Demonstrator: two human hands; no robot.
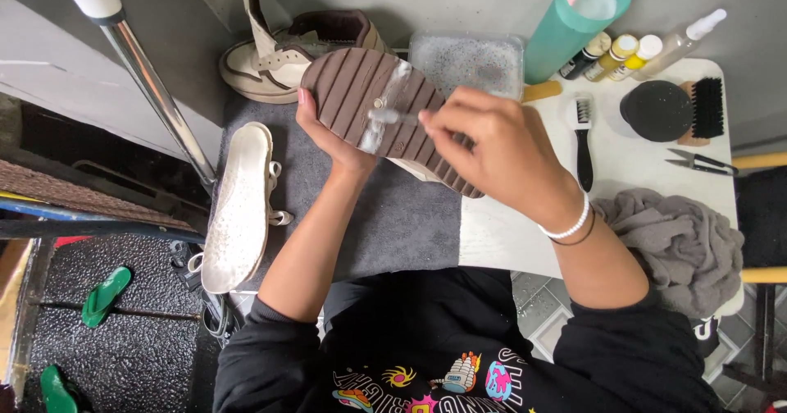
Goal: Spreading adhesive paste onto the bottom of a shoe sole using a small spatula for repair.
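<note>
My left hand (332,138) holds a sneaker upside down from below, its brown ribbed sole (361,85) facing up and streaked with white foam. My right hand (492,146) grips a small clear-handled brush (393,118) whose tip rests on the sole's middle. The brush moves fast and looks blurred. A second sneaker (283,56), cream and brown, stands upright just behind.
A white insole with laces (238,208) lies on the grey mat (393,216). A clear tub of foamy water (467,60), a teal bottle (574,23), small bottles (623,52), brushes (584,142), snips (697,163) and a grey cloth (680,241) sit on the white table. A metal pole (156,93) stands left.
</note>
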